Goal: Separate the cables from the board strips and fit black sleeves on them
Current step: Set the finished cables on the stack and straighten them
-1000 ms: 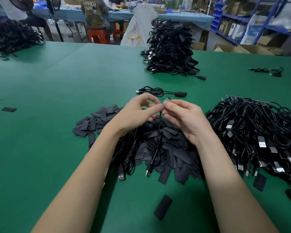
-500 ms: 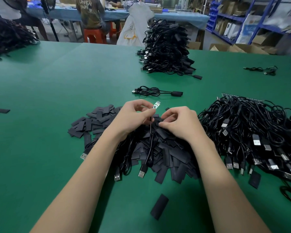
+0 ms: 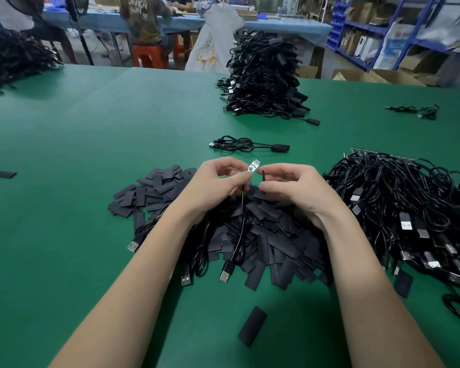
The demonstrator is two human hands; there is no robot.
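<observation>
Nearest, a stray black sleeve (image 3: 252,326) on the green bench (image 3: 64,208). Behind it, a heap of loose sleeves (image 3: 263,235). Above that, left hand (image 3: 218,184) pinching a cable (image 3: 241,208) just below its bare circuit board (image 3: 253,165); right hand (image 3: 295,188) pinching a sleeve (image 3: 263,176) beside it, not yet fitted. Right, a large unsleeved tangle (image 3: 409,213) remaining. Farther, one finished cable (image 3: 250,145), then a tall finished stack (image 3: 263,75).

We read only "UNKN" over "NWN" on the back of a shirt (image 3: 143,11) beyond the counter (image 3: 91,155).
</observation>
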